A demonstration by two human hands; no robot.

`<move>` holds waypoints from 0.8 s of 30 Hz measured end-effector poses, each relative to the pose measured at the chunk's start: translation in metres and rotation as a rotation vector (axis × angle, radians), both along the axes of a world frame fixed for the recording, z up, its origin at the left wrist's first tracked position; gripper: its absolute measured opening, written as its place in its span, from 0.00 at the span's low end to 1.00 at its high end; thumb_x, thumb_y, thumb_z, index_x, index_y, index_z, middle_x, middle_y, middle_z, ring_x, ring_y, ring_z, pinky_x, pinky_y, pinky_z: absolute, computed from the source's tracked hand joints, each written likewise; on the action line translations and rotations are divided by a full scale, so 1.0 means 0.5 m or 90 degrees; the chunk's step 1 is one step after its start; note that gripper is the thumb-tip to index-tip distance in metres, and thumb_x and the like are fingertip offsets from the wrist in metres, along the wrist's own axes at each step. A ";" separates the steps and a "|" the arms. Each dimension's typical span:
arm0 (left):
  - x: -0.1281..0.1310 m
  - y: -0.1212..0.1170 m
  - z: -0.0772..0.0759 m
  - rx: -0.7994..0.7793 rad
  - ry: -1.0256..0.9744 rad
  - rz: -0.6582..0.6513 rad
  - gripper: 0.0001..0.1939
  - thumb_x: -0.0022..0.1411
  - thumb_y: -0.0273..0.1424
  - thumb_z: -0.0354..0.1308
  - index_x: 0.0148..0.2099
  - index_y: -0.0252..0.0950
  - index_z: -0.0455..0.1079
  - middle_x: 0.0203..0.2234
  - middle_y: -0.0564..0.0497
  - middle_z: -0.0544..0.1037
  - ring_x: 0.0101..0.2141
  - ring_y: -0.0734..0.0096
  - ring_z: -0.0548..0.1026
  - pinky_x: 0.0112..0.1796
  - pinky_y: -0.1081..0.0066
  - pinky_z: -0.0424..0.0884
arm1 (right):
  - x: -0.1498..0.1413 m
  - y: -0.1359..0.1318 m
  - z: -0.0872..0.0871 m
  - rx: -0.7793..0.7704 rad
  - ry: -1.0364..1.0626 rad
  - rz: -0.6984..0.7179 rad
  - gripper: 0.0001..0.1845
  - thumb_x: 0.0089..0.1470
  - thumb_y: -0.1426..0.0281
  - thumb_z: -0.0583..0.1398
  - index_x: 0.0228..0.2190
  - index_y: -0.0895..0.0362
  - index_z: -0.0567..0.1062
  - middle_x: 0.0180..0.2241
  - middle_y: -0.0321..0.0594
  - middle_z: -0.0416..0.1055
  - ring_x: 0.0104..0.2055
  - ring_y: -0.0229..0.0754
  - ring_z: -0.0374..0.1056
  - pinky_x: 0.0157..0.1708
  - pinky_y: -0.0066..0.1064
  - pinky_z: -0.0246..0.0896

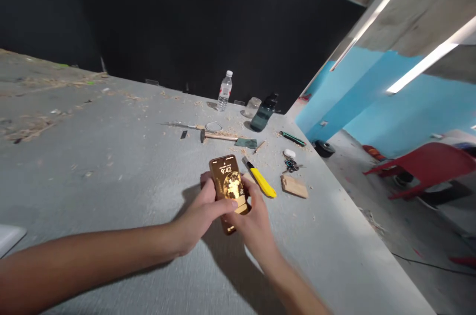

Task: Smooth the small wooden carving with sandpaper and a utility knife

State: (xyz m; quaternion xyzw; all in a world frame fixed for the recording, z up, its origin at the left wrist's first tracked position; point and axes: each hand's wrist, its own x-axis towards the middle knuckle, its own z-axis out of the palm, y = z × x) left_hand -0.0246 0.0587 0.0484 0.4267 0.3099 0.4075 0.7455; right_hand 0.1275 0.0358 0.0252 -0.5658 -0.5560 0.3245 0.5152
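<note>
Over the bench (148, 171), both hands have got hold of a phone (224, 172), lock screen lit. Left hand (199, 216) grips one side, thumb over the screen; right hand (258, 223) has the other, yellow cutter (263, 182) just beyond it.

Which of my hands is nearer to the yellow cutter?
Your right. The right hand holds the right side of the phone, just left of the yellow cutter; the left hand holds the other side, farther away.

A workshop, shown by the hammer (219, 136) and scattered wood shavings (226, 132).
</note>
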 end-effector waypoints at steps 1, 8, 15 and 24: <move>-0.002 -0.004 -0.003 -0.029 0.008 0.026 0.33 0.56 0.30 0.64 0.64 0.39 0.65 0.61 0.40 0.78 0.60 0.52 0.77 0.61 0.52 0.71 | -0.015 -0.009 -0.008 -0.008 0.027 0.014 0.35 0.51 0.64 0.70 0.59 0.52 0.72 0.58 0.51 0.76 0.57 0.56 0.76 0.57 0.52 0.74; 0.007 0.006 -0.036 -0.213 -0.012 0.143 0.24 0.65 0.44 0.64 0.58 0.37 0.71 0.49 0.41 0.84 0.48 0.53 0.84 0.48 0.57 0.79 | -0.027 -0.071 -0.064 -0.033 0.177 0.074 0.32 0.62 0.70 0.57 0.66 0.39 0.63 0.68 0.44 0.69 0.69 0.56 0.68 0.65 0.61 0.68; 0.006 0.015 -0.069 -0.264 -0.063 0.055 0.32 0.69 0.58 0.58 0.60 0.39 0.75 0.47 0.40 0.86 0.52 0.46 0.83 0.50 0.53 0.78 | -0.039 -0.073 -0.069 -0.122 0.269 0.101 0.29 0.60 0.67 0.58 0.62 0.42 0.64 0.61 0.46 0.75 0.60 0.57 0.74 0.58 0.59 0.73; 0.005 0.020 -0.074 -0.240 -0.049 0.087 0.30 0.66 0.52 0.62 0.59 0.34 0.74 0.47 0.37 0.86 0.49 0.45 0.84 0.51 0.52 0.76 | -0.034 -0.064 -0.060 -0.140 0.317 0.104 0.30 0.55 0.68 0.59 0.60 0.45 0.68 0.59 0.47 0.77 0.59 0.58 0.75 0.56 0.58 0.74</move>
